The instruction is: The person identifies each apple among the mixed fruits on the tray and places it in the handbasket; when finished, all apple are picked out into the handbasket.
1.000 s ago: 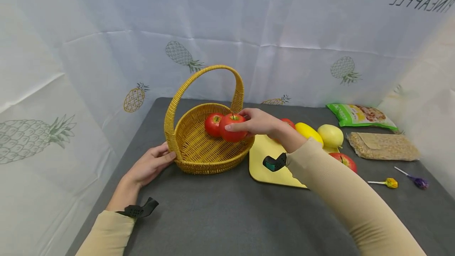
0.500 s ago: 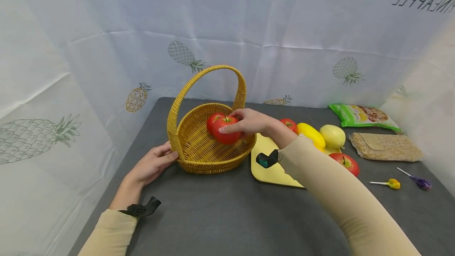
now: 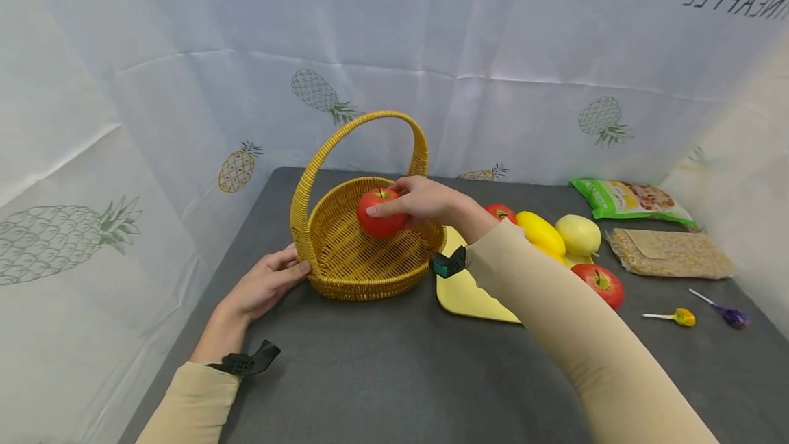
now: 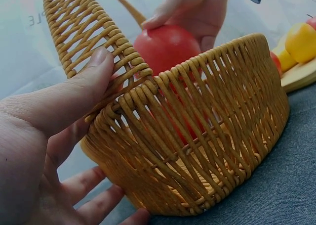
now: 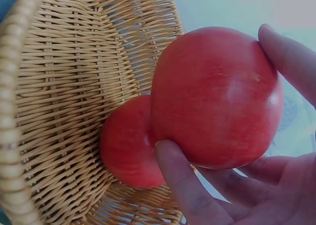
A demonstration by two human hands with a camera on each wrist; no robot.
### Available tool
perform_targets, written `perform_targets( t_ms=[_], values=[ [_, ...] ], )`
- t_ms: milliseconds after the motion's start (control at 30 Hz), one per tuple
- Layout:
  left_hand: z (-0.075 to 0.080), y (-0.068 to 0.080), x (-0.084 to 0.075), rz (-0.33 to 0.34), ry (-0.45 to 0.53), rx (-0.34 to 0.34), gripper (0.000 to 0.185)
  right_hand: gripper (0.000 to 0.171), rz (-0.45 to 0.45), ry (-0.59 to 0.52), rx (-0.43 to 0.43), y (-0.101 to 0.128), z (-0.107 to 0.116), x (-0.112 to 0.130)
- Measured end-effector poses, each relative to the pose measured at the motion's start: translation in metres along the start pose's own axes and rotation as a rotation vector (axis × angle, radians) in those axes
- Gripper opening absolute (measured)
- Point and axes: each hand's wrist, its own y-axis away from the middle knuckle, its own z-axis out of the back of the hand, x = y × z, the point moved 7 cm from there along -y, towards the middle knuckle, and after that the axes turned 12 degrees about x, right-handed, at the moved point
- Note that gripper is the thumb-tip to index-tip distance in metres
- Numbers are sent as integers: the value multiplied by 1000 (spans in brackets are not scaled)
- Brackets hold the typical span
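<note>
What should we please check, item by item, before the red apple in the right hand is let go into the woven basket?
1. Right hand has a firm grip on the round red apple: ok.
2. Held apple is over the yellow woven wicker basket: ok.
3. Left hand touches the basket's rim near the handle base: ok.
4. Landing spot free: not ok, a second red apple lies directly beneath.
5. Arched basket handle clear of the right hand: ok.
6. Held apple resting on the lower one: cannot tell.

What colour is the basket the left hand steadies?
Golden-yellow wicker basket, clearest in the left wrist view.
</note>
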Motion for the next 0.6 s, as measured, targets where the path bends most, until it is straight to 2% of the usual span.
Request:
perform_targets(
  t_ms=[400,600],
  values=[
    [3,-1,3,22,-5,-21,36,81,17,58,2,-12,2,14],
    [3,0,4,29,-3,-24,37,76,50,71,36,-19,-5,16]
  ],
)
